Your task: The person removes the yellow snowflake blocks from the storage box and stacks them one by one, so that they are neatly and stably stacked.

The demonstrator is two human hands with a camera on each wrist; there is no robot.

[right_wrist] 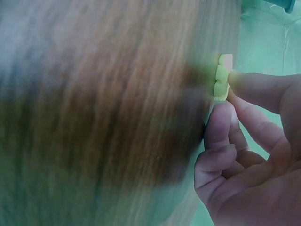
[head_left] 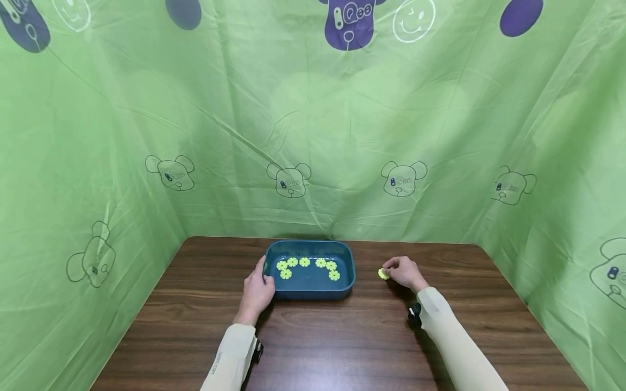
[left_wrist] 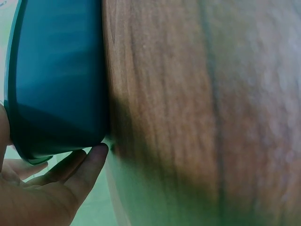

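A dark blue rectangular basin (head_left: 313,292) stands on the wooden table, with several small yellow-green flower-shaped pieces (head_left: 305,262) lying in an arch on its floor. At its left end, my left hand (head_left: 257,292) grips the basin, thumb near the front corner and fingers along the end wall. The left wrist view shows fingertips (left_wrist: 99,149) against the basin's wall (left_wrist: 61,84), low down near the tabletop. Off to the basin's right, my right hand (head_left: 404,272) pinches another yellow-green flower piece (right_wrist: 222,77) between thumb and fingers, close over the table.
The brown wood-grain table (head_left: 313,347) runs back to a green curtain (head_left: 342,125) printed with bear faces, which also hangs on both sides. Dark wrist cameras (head_left: 414,316) are worn at both sleeves.
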